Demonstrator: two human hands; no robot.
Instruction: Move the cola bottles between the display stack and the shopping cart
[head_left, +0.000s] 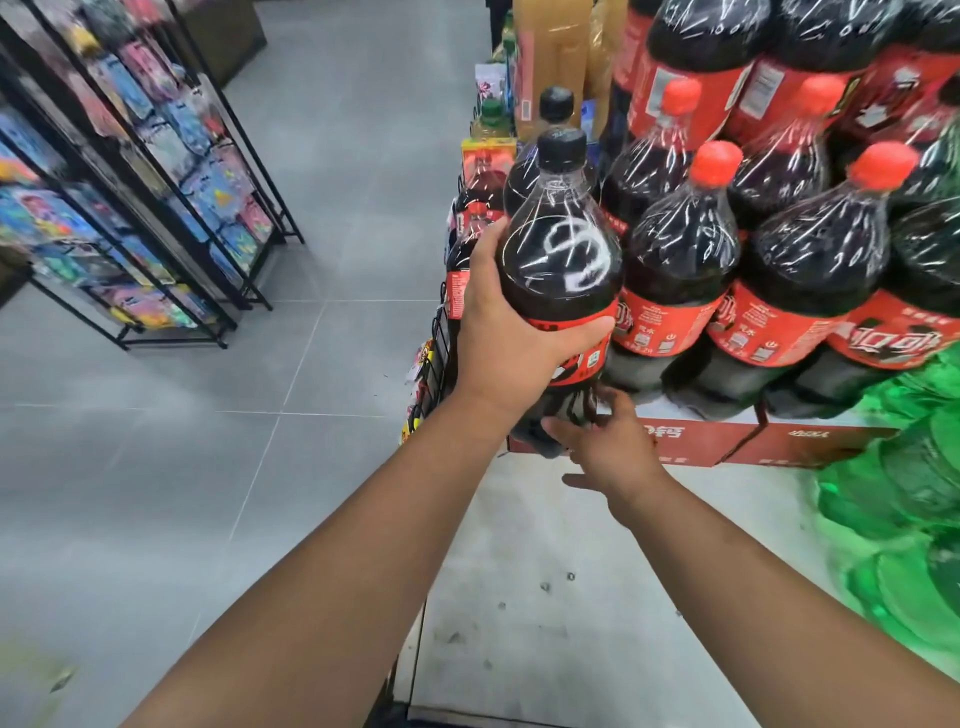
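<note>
Obs, head view. Cola bottle (561, 270) at frame ctr, roughly upright: black cap, clear neck, dark liquid up to the shoulder, red label w/ black print round the middle, white glare swirl on the shoulder. L hand (514, 338) clamped round the label zone, thumb across the front, fingers round the far side. R hand (610, 447) just below, fingers spread & fairly straight, tips at the bottle's lower part. Hands apart, one above the other. Bottle is at left edge of display stack (779, 260): shrink-wrapped red-cap cola on a red tray (727, 441). Can't tell if base rests on tray. 2nd black-cap bottle (556, 104) behind, upper ctr. Green bottles (904, 467) lower right. Rack (156, 182) w/ colourful packets, upper left.
</note>
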